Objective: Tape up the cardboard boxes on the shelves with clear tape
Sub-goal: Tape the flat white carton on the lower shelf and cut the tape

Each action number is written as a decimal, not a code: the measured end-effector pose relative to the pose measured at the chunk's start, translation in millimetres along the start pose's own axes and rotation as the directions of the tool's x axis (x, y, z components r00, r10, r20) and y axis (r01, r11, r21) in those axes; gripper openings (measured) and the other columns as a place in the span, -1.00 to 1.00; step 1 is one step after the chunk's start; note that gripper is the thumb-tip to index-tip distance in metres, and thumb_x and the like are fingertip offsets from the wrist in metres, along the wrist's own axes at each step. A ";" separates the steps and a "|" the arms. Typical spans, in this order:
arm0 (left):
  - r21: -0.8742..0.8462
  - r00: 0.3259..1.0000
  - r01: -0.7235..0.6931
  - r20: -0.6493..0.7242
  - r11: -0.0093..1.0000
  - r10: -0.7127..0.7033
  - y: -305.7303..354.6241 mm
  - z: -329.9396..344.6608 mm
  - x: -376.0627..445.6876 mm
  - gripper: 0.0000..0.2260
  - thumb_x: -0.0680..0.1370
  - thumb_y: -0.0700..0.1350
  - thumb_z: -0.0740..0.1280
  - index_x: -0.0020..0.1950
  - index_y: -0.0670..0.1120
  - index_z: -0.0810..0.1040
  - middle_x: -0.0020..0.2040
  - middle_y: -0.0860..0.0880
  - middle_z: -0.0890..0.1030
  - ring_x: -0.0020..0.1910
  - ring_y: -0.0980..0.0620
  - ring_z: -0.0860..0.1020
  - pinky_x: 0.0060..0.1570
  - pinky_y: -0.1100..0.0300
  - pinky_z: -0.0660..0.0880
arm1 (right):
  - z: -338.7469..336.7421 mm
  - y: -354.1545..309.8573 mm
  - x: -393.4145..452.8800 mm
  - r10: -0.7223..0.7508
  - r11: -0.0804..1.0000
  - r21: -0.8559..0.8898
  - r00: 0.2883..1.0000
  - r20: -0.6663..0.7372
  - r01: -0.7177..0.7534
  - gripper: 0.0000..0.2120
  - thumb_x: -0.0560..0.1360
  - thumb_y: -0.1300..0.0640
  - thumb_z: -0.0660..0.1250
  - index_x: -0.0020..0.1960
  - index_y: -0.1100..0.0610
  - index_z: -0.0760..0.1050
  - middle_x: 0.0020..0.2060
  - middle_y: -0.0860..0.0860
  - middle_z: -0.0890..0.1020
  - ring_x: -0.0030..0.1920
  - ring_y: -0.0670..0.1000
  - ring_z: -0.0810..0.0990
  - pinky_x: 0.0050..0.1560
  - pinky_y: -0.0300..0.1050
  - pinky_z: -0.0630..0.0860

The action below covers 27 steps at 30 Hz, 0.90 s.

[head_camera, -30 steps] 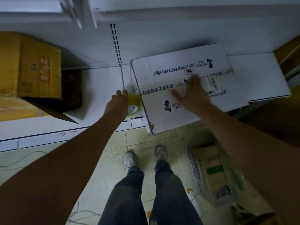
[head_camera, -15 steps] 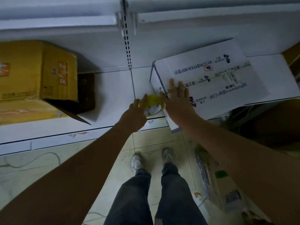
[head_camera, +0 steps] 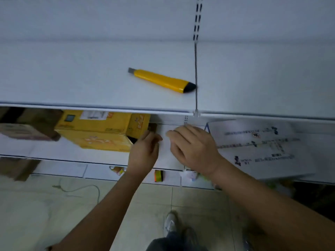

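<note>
My view has tipped up to the yellow utility knife [head_camera: 161, 80] as both hands left the white box [head_camera: 257, 149]: left hand [head_camera: 145, 151] and right hand [head_camera: 192, 147] are curled, contents I cannot tell, so I expect cutting next.

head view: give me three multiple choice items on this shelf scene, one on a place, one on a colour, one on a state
1. Where does the yellow utility knife with a black end lie?
A. on the upper white shelf
B. on the tiled floor
C. on top of the white printed cardboard box

2. What colour is the cardboard box left of the hands?
A. blue
B. yellow
C. green

3. What is touching the utility knife?
A. the left hand
B. the right hand
C. neither hand

Answers:
1 A, it rests flat on the upper shelf, above both boxes.
2 B, its faces are yellow, unlike the white printed cardboard box on the right.
3 C, the left hand and right hand are both down at the lower shelf, well apart from it.
</note>
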<state>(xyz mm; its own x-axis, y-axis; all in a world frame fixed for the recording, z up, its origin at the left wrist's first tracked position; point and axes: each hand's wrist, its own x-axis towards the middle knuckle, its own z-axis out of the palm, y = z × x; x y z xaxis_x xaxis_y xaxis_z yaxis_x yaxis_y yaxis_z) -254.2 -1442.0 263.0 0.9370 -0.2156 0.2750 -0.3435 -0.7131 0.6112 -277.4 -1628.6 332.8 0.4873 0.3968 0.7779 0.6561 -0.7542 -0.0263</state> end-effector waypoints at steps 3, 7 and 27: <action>0.080 0.989 -0.040 -0.140 0.996 0.051 20.3 -42.9 -0.3 -0.87 0.53 -0.12 0.18 -0.14 -0.04 0.50 -0.14 0.07 0.51 -0.38 0.02 0.43 -0.42 0.19 0.23 | -21.7 -6.0 70.3 -0.053 0.998 -0.052 0.981 -0.185 0.044 -0.88 0.52 0.24 0.33 -0.04 0.21 0.64 -0.25 0.11 0.60 -0.27 0.13 0.55 -0.29 0.01 0.50; 0.094 0.982 -0.023 -0.184 0.995 0.040 38.1 -67.4 5.8 -0.81 0.56 -0.05 0.14 -0.06 -0.02 0.54 -0.05 0.11 0.54 -0.38 0.08 0.48 -0.43 0.14 0.38 | -8.7 28.2 117.9 0.284 0.945 -0.230 0.933 0.219 -0.233 -0.59 0.57 0.00 0.30 0.34 0.17 0.48 0.14 0.13 0.56 0.10 0.20 0.51 0.07 0.07 0.40; -0.084 0.781 -0.012 0.622 0.996 0.062 -70.2 126.6 12.7 -0.87 0.60 -0.23 0.29 0.11 -0.15 0.57 -0.02 -0.18 0.54 -0.04 -0.19 0.57 0.01 -0.04 0.54 | -31.7 -14.1 -183.2 0.939 0.334 -0.461 0.335 0.083 -0.822 -0.75 0.54 0.28 0.33 0.19 0.28 0.41 0.04 0.18 0.49 -0.09 0.19 0.57 -0.15 0.01 0.59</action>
<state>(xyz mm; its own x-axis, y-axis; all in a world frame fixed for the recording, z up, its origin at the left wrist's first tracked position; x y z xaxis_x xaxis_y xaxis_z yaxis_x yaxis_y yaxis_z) -210.1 -1479.2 129.7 0.7502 -0.6271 -0.2094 -0.3588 -0.6522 0.6678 -394.2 -1707.3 210.6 0.8268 -0.5317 0.1836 -0.4473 -0.8194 -0.3584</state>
